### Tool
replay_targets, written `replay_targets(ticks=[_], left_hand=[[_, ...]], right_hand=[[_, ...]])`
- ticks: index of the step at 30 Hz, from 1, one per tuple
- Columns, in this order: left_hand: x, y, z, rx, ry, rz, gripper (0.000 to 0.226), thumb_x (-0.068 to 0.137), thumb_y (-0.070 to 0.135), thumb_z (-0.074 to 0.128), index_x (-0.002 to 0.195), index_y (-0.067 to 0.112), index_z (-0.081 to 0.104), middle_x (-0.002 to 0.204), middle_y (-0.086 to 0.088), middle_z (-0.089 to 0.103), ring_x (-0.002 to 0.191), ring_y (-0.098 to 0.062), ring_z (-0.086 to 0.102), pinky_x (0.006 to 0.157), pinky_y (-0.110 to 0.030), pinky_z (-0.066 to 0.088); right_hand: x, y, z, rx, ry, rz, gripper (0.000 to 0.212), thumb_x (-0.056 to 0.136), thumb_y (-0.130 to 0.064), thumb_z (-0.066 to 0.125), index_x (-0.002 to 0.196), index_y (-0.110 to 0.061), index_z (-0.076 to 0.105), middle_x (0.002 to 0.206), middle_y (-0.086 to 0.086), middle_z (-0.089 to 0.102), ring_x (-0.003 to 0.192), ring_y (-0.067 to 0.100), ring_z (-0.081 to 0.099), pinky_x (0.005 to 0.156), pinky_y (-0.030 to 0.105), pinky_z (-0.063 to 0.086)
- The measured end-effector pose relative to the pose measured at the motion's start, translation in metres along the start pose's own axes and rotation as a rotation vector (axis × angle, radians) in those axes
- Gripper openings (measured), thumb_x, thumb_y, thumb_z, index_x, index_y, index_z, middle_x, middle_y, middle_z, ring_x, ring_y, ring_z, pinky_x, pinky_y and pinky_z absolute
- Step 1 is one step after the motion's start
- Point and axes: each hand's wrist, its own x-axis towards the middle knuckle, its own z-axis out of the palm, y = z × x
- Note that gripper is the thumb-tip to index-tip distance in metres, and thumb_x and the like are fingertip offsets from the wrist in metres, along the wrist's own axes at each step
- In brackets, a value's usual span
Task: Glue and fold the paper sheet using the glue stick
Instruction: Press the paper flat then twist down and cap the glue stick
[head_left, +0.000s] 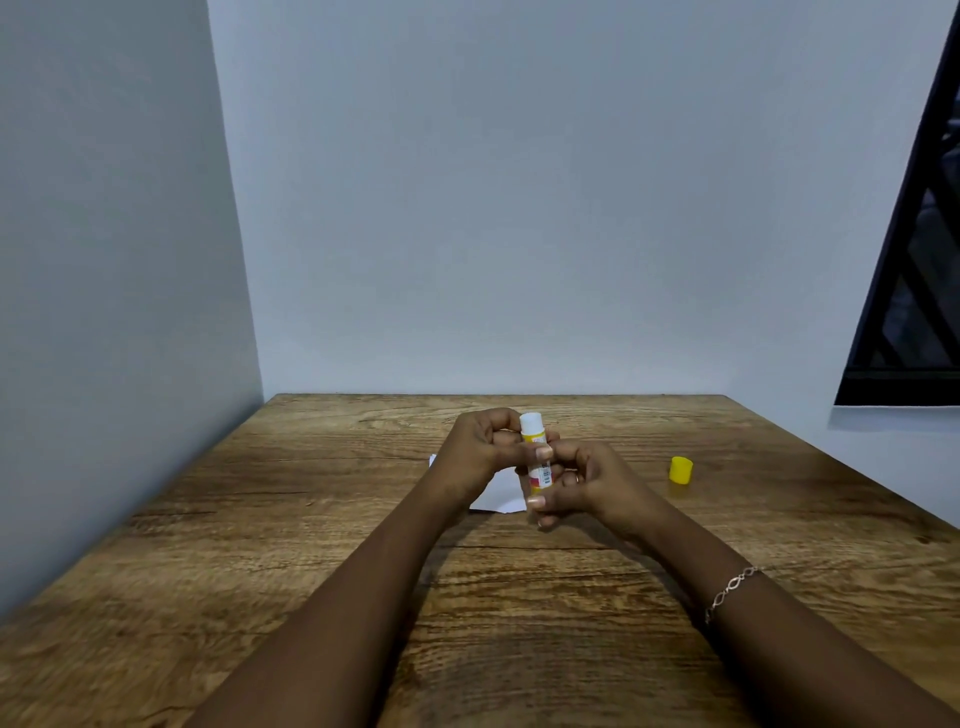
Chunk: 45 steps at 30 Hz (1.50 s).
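An uncapped glue stick (535, 447), white with a yellow and red label, stands upright between both hands above the middle of the table. My left hand (475, 452) pinches its upper body. My right hand (582, 480) grips its lower end with curled fingers. A white paper sheet (498, 496) lies flat on the wood under my hands, mostly hidden by them. The yellow cap (680, 470) stands alone on the table to the right of my right hand.
The wooden table (311, 519) fills a corner, with grey walls close at the left and back. A dark window frame (914, 291) is on the right wall. My right wrist carries a thin bracelet (730, 592).
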Motion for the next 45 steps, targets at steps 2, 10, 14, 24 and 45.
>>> replay_targets(ticks=[2, 10, 14, 24, 45], left_hand=[[-0.001, 0.001, 0.000, -0.015, 0.013, -0.001, 0.012, 0.077, -0.010, 0.062, 0.087, -0.004, 0.058, 0.091, -0.011, 0.071, 0.062, -0.004, 0.068, 0.056, -0.013, 0.050], [-0.001, 0.002, -0.001, -0.008, -0.021, -0.004, 0.014, 0.075, -0.009, 0.064, 0.082, 0.000, 0.056, 0.088, 0.002, 0.074, 0.062, -0.007, 0.069, 0.057, -0.016, 0.052], [-0.001, 0.003, 0.002, -0.001, -0.009, 0.019, 0.019, 0.074, -0.008, 0.066, 0.073, 0.007, 0.055, 0.073, 0.005, 0.075, 0.057, -0.007, 0.066, 0.051, -0.016, 0.045], [0.001, 0.002, -0.004, -0.042, -0.026, 0.010, 0.015, 0.077, -0.001, 0.066, 0.077, 0.011, 0.057, 0.079, -0.002, 0.076, 0.074, -0.020, 0.069, 0.076, -0.032, 0.056], [-0.001, 0.004, 0.001, 0.004, -0.031, -0.007, 0.018, 0.076, -0.003, 0.067, 0.075, 0.009, 0.053, 0.063, 0.003, 0.073, 0.053, -0.009, 0.064, 0.054, -0.018, 0.051]], right_hand=[[0.001, 0.002, -0.001, 0.049, -0.022, -0.001, 0.028, 0.074, 0.016, 0.059, 0.093, -0.005, 0.063, 0.075, 0.012, 0.058, 0.057, 0.015, 0.062, 0.057, 0.026, 0.057], [0.000, 0.005, -0.007, 0.165, -0.095, 0.036, 0.027, 0.078, 0.012, 0.056, 0.093, -0.007, 0.068, 0.079, 0.009, 0.072, 0.071, 0.020, 0.070, 0.065, 0.028, 0.059], [0.000, 0.003, -0.002, 0.004, -0.031, -0.028, 0.030, 0.068, 0.014, 0.066, 0.089, -0.006, 0.067, 0.067, 0.002, 0.061, 0.053, 0.016, 0.061, 0.051, 0.027, 0.056], [0.000, 0.002, -0.009, 0.186, -0.147, 0.050, 0.027, 0.070, -0.005, 0.064, 0.097, -0.008, 0.067, 0.090, 0.007, 0.075, 0.084, 0.020, 0.071, 0.068, 0.027, 0.059], [-0.003, -0.002, -0.003, 0.033, -0.047, -0.020, 0.024, 0.071, 0.016, 0.061, 0.091, 0.003, 0.064, 0.077, 0.008, 0.058, 0.057, 0.018, 0.060, 0.056, 0.028, 0.056]])
